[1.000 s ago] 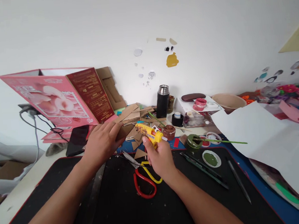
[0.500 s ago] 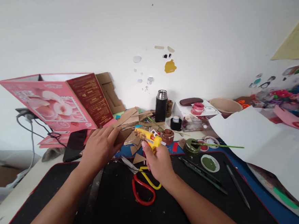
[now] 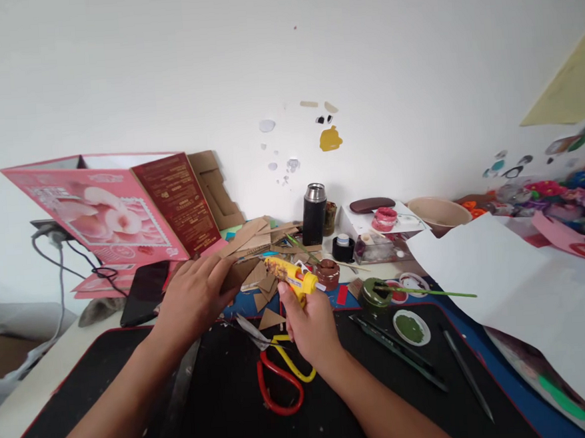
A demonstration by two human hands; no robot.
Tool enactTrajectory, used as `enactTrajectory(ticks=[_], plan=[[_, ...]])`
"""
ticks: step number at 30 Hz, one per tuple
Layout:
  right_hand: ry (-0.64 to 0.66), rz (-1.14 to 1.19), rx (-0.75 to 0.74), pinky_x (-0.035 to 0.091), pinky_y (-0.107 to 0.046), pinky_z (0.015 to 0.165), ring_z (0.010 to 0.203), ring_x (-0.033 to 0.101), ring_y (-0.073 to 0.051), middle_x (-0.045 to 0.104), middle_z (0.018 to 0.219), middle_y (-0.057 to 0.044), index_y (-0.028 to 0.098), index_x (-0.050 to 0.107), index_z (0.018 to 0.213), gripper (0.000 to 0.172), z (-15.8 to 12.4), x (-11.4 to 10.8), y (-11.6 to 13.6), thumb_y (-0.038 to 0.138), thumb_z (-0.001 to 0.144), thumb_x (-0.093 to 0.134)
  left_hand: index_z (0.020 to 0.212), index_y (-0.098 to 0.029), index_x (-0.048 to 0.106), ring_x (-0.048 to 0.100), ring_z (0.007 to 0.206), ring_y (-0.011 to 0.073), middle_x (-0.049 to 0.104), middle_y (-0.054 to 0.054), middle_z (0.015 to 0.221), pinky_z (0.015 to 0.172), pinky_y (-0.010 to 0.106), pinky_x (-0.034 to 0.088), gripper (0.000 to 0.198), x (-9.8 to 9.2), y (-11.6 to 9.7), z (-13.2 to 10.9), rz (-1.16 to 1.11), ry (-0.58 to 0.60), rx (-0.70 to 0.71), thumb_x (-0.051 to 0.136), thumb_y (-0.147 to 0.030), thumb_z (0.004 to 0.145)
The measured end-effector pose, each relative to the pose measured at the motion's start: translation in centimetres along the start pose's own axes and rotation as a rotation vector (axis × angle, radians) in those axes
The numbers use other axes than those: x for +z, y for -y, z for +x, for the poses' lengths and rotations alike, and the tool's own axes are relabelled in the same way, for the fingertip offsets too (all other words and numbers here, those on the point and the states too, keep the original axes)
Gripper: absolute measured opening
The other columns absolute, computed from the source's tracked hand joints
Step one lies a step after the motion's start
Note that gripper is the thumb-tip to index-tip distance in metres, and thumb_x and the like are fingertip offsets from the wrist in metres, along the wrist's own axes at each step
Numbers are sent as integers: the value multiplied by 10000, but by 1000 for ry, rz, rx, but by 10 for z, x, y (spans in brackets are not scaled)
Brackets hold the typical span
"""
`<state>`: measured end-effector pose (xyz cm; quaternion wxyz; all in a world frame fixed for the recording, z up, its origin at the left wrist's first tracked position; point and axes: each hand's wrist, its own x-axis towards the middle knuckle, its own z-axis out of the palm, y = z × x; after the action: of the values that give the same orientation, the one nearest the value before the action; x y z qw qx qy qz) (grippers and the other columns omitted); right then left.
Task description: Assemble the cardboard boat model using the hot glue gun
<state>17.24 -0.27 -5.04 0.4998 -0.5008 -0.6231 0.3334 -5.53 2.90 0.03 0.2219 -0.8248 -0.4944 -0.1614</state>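
My right hand (image 3: 310,328) is wrapped round a yellow hot glue gun (image 3: 291,277), its stained nozzle end pointing left. Left of it, my left hand (image 3: 195,296) has its fingers curled over a brown piece of cardboard (image 3: 243,274); the hand hides much of that piece. The nozzle end is close to the cardboard, but whether they touch I cannot tell. Below the hands lie scissors (image 3: 281,384) with one red and one yellow handle, blades spread, on a black mat (image 3: 226,410).
Cardboard scraps (image 3: 253,235) are heaped behind the hands. A black flask (image 3: 313,215), a brown paint pot (image 3: 328,274) and a green paint pot (image 3: 375,293) with a brush stand to the right. A phone (image 3: 145,293) and a pink box (image 3: 111,208) are at the left.
The view has tilted up slightly, so things sit a little lower. Both hands keep nearly the same place, and the right one still grips the glue gun.
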Motion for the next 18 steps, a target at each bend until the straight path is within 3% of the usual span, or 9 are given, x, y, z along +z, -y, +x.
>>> enactTrajectory(ticks=[8, 18], plan=[[34, 90, 68, 342, -268, 439, 454, 487, -156, 469, 459, 27, 254, 477, 643, 596, -4, -2, 11, 705, 1034, 471, 1163, -178, 677, 747, 919, 355, 782, 144, 1021, 809, 460, 553, 253, 5, 1, 0, -4, -5, -28, 665, -349, 978], [98, 67, -59, 384, -272, 509, 530, 560, -176, 527, 516, 11, 234, 589, 710, 439, -11, -2, 22, 517, 1042, 537, 1225, -193, 668, 729, 981, 346, 769, 151, 1102, 853, 460, 540, 282, 4, -10, 0, -57, 28, -21, 639, -332, 982]])
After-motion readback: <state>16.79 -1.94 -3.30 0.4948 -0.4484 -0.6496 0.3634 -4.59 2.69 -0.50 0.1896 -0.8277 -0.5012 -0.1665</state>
